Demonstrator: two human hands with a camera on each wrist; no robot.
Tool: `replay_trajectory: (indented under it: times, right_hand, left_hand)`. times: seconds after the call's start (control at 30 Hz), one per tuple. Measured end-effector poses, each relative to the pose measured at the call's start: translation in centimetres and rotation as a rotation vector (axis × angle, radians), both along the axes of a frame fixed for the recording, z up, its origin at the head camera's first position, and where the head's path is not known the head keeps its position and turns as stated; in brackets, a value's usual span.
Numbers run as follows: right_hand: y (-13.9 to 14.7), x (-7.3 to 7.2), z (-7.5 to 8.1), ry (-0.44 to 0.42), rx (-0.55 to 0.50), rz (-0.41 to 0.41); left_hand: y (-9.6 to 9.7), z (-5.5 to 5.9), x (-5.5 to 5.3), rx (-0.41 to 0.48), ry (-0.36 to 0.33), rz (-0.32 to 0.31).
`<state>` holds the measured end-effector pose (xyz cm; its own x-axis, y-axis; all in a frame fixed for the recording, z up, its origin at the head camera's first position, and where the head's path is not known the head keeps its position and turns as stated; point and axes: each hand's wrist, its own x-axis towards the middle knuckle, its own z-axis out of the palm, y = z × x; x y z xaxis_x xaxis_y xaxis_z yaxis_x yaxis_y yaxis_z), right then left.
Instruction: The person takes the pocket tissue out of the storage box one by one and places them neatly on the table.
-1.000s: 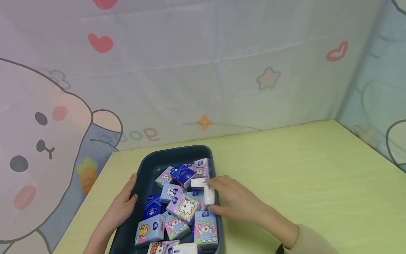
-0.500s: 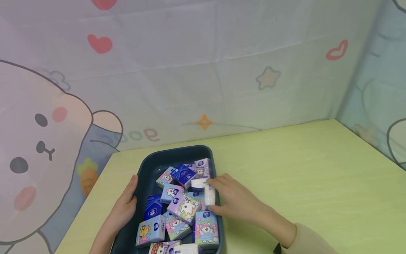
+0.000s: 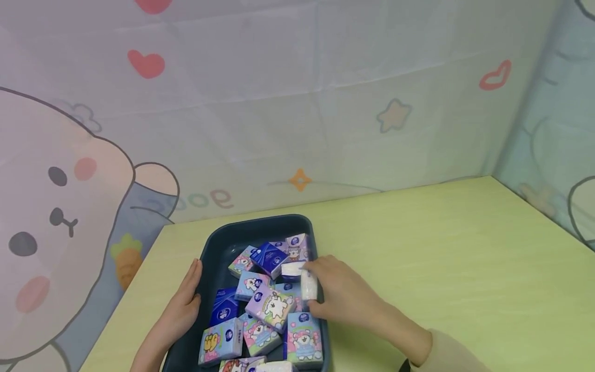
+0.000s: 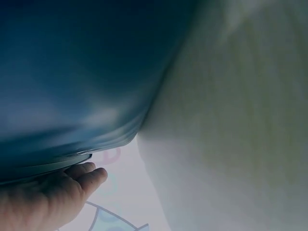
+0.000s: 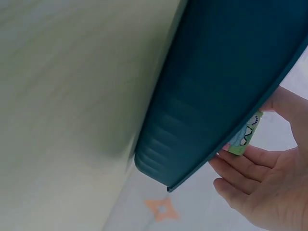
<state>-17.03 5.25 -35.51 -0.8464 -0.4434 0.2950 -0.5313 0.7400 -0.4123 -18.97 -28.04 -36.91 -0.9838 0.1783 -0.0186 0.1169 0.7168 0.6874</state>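
A dark teal plastic bin [image 3: 218, 235] holds several small tissue packs with cartoon or plain blue wrappers. By its right wall, my right hand [image 3: 355, 292] pinches a tissue pack [image 3: 309, 285] between thumb and fingers, its white side facing up. In the right wrist view that pack [image 5: 244, 134] shows a green and blue cartoon end just past the bin's rim. My left hand [image 3: 178, 305] rests along the bin's left rim, fingers straight. From the left wrist, the left hand [image 4: 53, 197] appears beside the rim, partly hidden. A purple cartoon pack [image 3: 271, 308] lies on top of others mid-bin.
The bin stands on a pale yellow-green table [image 3: 432, 248] that stretches to the right. A cartoon-printed curtain [image 3: 260, 103] rises behind the table, and another printed sheet [image 3: 558, 129] borders the right side.
Very little differs. My right hand stays at the same tissue pack, its thumb slightly shifted against it. The left hand keeps its place at the rim.
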Motion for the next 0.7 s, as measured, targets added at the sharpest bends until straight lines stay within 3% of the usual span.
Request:
replay_trajectory:
  times: [0.13,0.27,0.57,0.7]
  right_hand:
    - [0.2,0.2,0.8,-0.079,-0.081,-0.038]
    - [0.6,0.3,1.6,-0.105,-0.201,-0.049]
    - [2.7,-0.7,2.9,-0.055,-0.444,-0.066]
    - [4.3,-1.6,3.1,-0.078,-0.503,-0.102]
  left_hand:
    - [0.0,-0.1,0.1,-0.002,0.009,-0.002]
    - [0.0,-0.2,0.1,0.001,0.024,-0.004]
    - [-0.1,-0.2,0.1,0.002,0.028,-0.001]
    - [0.0,-0.2,0.2,0.002,0.022,0.005]
